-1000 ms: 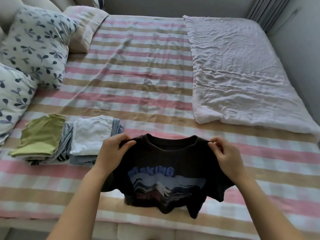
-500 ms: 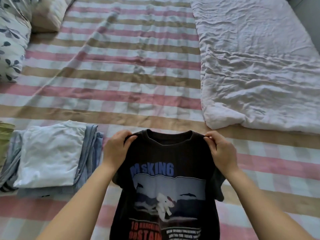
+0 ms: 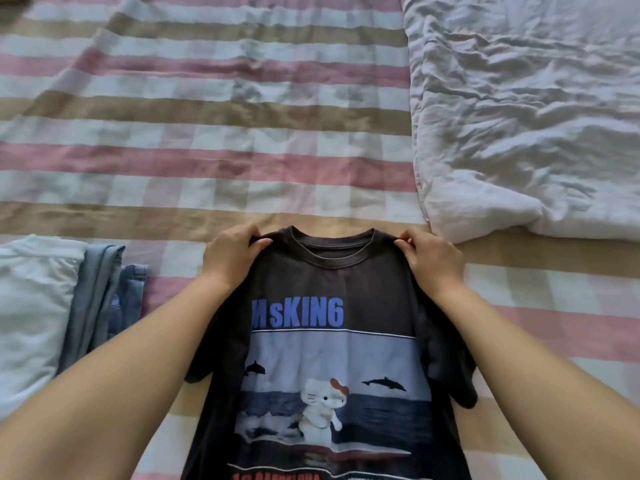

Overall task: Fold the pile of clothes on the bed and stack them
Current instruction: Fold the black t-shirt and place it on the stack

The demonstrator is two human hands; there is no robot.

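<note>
Moved: black tee (image 3: 332, 282) got stretched out flatter, more print showing.
Print: read "MsKING".
Grip: left hand (image 3: 232, 258) and right hand (image 3: 433, 258) pinched its shoulders.

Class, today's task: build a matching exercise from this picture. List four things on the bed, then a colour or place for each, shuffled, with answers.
Things:
1 T-shirt
2 duvet
3 folded denim garment
4 bedsheet

Descriptions:
A rumpled white, at the right
B pink, tan and white stripes
C black, printed front facing up
D blue, at the left

Pairs: 1-C, 2-A, 3-D, 4-B
</note>
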